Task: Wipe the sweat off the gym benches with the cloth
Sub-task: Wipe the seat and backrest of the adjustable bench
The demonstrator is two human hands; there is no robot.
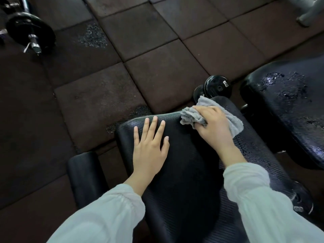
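**A:** What do I have under the headcam?

**B:** I see my left hand (149,148) lying flat on the near bench pad (184,172), the worktop here, its fingers (154,127) straight and spread apart, holding nothing. My right hand (213,125) sits at about one o'clock from it, fingers curled and clamped on the grey cloth (192,114).

**A:** Where exactly is the cloth?

**B:** Bunched on the pad's far edge, toward twelve o'clock, pressed against the textured surface. Part of it sticks out from under my palm on the three o'clock side, and a corner rises past the pad's rim.

**A:** Any wetness?

**B:** Small droplets glisten on the near pad's right flank, at about four o'clock from my right hand. The second bench pad (287,106), off at two o'clock, carries a clear patch of shiny droplets across its top.

**A:** What else is around?

**B:** A black dumbbell (213,86) lies on the floor just beyond the cloth, at twelve o'clock. A loaded barbell end (30,32) rests at ten o'clock, well apart. A black foam roller (85,176) stands beside the pad at eight o'clock. The rubber floor tiles (140,32) show two worn speckled patches. Both sleeves (98,218) are pale.
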